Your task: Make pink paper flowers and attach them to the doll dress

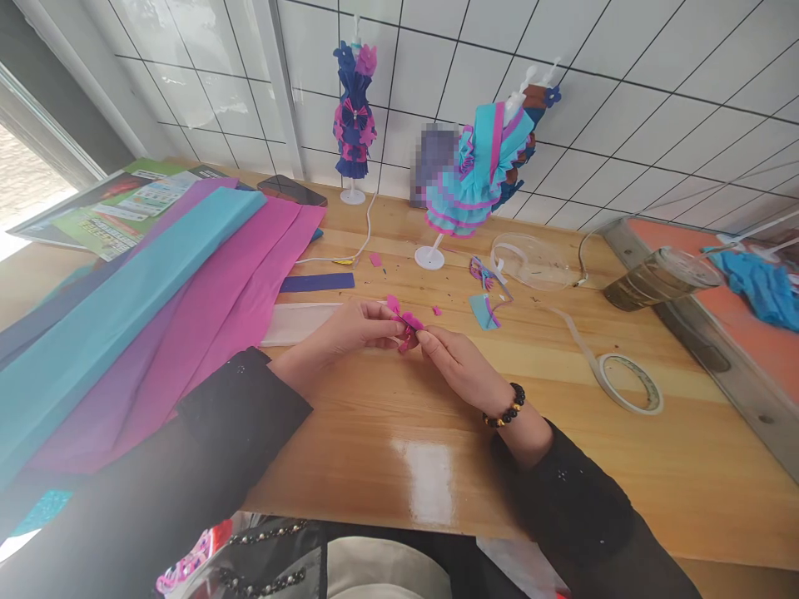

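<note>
The thumb and fingertips of the left hand (368, 326) are pinched together on a small, crumpled piece of pink paper (409, 321), and the fingers of the right hand (450, 356) grip its other side, so it is held between both hands above the table (368, 453); its finer folds are too small to make out. A bracelet (505, 407) of black and gold beads circles the right wrist. With the pink paper as the middle of the clock and twelve straight ahead of the person, a white sheet (293, 323) lies at nine, partly covered by the left hand, and a dark blue strip (317, 282) lies flat at ten. A pink scrap (375, 259) is at eleven, and a light blue scrap (483, 312) with a purple edge is at three. Farther out, a pile of coloured paper (212, 266) spreads between nine and ten, with a phone (290, 190) just past its far edge. A stand in a dark blue and pink dress (354, 125) is upright between eleven and twelve, near the tiled wall (424, 50). At one, a light blue ruffled dress (483, 170) covers another stand. A cup (655, 279) of dark drink sits between two and three, and a roll of tape (655, 398) between three and four, its loose end trailing away from it.
</note>
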`<state>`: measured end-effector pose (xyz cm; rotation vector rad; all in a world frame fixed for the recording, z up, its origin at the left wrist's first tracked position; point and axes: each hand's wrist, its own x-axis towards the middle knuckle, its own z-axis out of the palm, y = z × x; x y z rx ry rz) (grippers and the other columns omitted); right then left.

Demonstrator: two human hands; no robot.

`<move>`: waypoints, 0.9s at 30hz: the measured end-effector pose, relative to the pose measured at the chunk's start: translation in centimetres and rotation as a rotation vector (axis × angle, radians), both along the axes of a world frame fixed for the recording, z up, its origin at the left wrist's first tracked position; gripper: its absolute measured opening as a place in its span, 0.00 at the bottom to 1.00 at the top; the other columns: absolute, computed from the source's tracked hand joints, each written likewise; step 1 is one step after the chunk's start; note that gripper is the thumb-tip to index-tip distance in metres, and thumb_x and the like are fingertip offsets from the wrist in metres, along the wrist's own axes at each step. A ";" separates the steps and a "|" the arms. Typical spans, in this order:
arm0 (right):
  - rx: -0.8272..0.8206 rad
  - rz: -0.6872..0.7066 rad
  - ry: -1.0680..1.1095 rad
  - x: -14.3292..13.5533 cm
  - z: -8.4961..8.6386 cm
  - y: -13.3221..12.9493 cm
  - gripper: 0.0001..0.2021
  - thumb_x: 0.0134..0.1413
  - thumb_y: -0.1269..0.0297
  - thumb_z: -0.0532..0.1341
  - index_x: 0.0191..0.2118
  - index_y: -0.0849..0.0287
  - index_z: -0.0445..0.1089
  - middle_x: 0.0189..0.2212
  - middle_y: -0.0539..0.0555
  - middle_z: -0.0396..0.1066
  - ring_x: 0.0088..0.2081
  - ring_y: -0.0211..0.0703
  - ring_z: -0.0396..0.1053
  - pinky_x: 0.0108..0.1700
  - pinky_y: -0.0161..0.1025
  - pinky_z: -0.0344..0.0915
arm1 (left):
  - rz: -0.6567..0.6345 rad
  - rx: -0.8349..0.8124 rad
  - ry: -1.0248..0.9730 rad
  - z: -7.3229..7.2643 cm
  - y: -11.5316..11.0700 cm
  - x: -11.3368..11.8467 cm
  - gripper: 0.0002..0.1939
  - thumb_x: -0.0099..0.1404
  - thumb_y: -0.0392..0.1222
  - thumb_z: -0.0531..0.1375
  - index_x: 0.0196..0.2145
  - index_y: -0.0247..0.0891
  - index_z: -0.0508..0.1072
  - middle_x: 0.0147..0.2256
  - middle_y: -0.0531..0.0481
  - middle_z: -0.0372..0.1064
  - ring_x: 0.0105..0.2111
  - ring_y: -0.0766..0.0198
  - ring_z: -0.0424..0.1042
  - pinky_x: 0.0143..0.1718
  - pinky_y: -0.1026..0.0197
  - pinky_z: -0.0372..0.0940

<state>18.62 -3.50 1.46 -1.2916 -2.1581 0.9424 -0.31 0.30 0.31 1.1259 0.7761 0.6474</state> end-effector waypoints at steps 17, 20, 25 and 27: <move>-0.003 0.000 -0.008 0.0 -0.1 0.0 0.21 0.63 0.57 0.42 0.38 0.61 0.69 0.31 0.53 0.69 0.33 0.39 0.65 0.39 0.35 0.58 | 0.022 -0.007 -0.001 -0.3 0.1 0.0 0.11 0.52 0.44 0.64 0.31 0.33 0.75 0.33 0.44 0.74 0.36 0.61 0.72 0.44 0.55 0.63; -0.001 0.003 0.005 0.0 -0.1 0.0 0.21 0.63 0.57 0.43 0.38 0.60 0.69 0.31 0.53 0.70 0.34 0.39 0.65 0.39 0.35 0.59 | 0.026 -0.012 -0.013 -0.2 0.0 0.0 0.11 0.52 0.44 0.64 0.31 0.33 0.75 0.33 0.45 0.74 0.35 0.61 0.72 0.45 0.55 0.63; 0.014 -0.021 0.024 0.0 -0.4 0.1 0.21 0.63 0.55 0.43 0.34 0.60 0.68 0.29 0.53 0.69 0.31 0.39 0.64 0.37 0.35 0.59 | 0.007 -0.023 -0.058 0.0 -0.1 0.1 0.11 0.53 0.44 0.64 0.32 0.34 0.76 0.34 0.45 0.74 0.35 0.62 0.73 0.45 0.55 0.63; 0.017 -0.032 0.044 0.0 -0.5 0.2 0.21 0.63 0.54 0.42 0.31 0.60 0.67 0.27 0.52 0.68 0.30 0.38 0.64 0.35 0.35 0.59 | 0.013 -0.020 -0.048 0.0 -0.1 0.1 0.12 0.53 0.44 0.63 0.33 0.34 0.76 0.35 0.44 0.74 0.35 0.62 0.72 0.45 0.56 0.63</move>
